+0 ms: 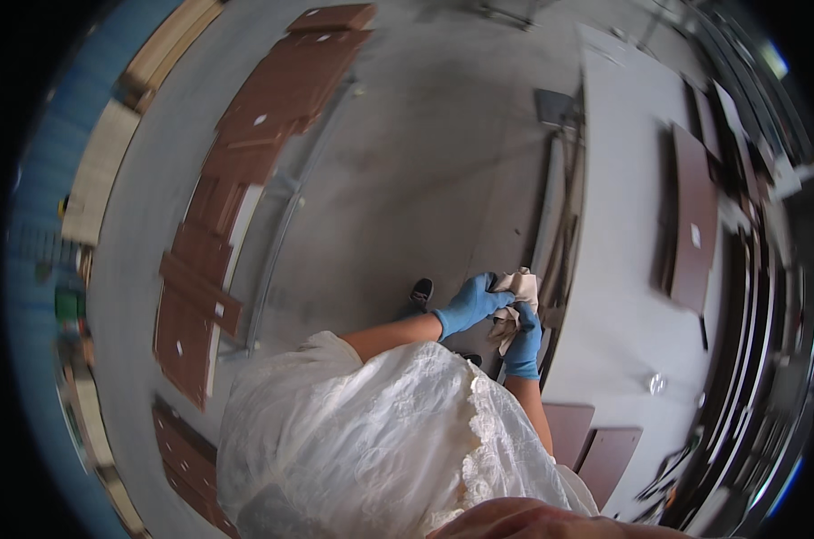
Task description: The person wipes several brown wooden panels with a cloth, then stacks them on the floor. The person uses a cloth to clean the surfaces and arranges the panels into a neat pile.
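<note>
Both my hands wear blue gloves and meet in front of my body, over the floor beside the grey table. My left hand [472, 304] is closed on a crumpled beige cloth [521, 285]. On the cloth's lower right side, my right hand [523, 346] grips it too, fingers bent around the folds. Part of the cloth hangs down between the two hands. Some fingertips are hidden in the fabric.
To the right stands a long grey table [604, 198] with a brown panel [694, 225] on it and smaller panels [609, 463] near me. Leftward, a rack carries a row of reddish-brown boards [245, 135]. Grey floor [407, 162] lies between them, with my shoe [422, 290] on it.
</note>
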### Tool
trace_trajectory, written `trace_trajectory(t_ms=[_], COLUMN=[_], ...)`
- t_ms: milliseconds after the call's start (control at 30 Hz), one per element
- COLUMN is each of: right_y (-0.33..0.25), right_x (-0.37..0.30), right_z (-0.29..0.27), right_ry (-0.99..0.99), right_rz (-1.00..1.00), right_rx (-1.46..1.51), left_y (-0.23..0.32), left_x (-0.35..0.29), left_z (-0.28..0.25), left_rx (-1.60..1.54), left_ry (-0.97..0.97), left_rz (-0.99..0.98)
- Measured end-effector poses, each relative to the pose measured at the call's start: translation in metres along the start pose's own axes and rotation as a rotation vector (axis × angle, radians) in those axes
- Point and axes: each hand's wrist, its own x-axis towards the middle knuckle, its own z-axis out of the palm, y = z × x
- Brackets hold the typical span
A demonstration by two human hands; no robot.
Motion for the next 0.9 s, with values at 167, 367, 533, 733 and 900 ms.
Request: trace_trajectory(t_ms=[167, 367, 533, 733, 900], right_y=[-0.011, -0.051, -0.077, -0.092, -0.070], right_x=[0.011, 0.066, 0.101, 0.158, 0.203], right_z=[-0.010, 0.020, 0.045, 0.067, 0.091], right_ry=[-0.130, -0.274, -0.293, -0.335, -0.454], right_rz=[0.081, 0.283, 0.410, 0.561, 0.792], right_rx=[-0.110, -0.123, -0.186, -0.336, -0.411], left_y=[-0.010, 0.011, 0.023, 0.006, -0.047], left_x=[-0.010, 0.000, 0.008, 0.014, -0.004], left_z=[-0.003, -0.016, -0.039, -0.027, -0.014], left_rx=[-0.338, -0.467, -0.463, -0.731, -0.789], left_ry=[-0.024, 0.080, 0.256, 0.555, 0.829], left_rz=[-0.101, -0.034, -0.064, -0.072, -0.150])
